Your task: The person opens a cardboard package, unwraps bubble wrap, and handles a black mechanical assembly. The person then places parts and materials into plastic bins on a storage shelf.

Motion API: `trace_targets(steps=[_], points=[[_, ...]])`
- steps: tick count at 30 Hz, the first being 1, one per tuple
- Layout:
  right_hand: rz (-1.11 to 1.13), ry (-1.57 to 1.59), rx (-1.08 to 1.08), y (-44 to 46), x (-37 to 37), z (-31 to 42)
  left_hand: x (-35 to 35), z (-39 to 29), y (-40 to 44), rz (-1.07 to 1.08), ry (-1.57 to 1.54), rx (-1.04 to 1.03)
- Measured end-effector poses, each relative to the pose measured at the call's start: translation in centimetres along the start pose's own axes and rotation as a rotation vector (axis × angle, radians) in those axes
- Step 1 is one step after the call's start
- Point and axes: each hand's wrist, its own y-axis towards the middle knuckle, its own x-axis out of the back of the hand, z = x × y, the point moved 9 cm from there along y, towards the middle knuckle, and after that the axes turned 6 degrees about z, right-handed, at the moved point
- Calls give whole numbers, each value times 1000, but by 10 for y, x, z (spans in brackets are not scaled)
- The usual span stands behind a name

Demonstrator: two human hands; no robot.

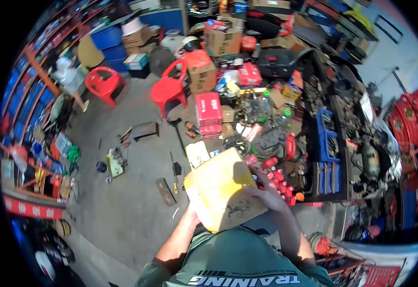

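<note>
A cardboard box point(225, 189) with yellow tape across it is held in front of my green shirt, tilted toward me. My left hand point(194, 210) presses against its lower left side, the fingers mostly hidden behind it. On the right side, my right hand point(266, 191) grips the box, with the thumb over its face and fingers at the edge. Dark printed marks show near the box's lower right. Just beyond it is a smaller pale yellow box point(198, 154).
Red bottles point(277, 179) and a red carton point(209, 115) crowd the floor ahead. Two red plastic chairs point(170, 88) stand farther off. A screwdriver point(175, 184), a flat metal piece point(166, 192) and an oily tray point(115, 163) lie on the grey floor. Another person point(69, 79) is at the far left.
</note>
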Motion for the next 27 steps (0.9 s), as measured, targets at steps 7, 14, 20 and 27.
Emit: trace_targets(steps=[7,14,20,27], points=[[22,9,63,11,13,-11,15,0,-14,-27,-80,-72],[105,112,188,34,12,-34,12,-19,-30,-19,-114,-216],[255,220,113,52,-6,-61,9,-31,-47,9,-170,-340],[276,410,106,63,-23,-79,42,-56,-77,-426,-141,-533]])
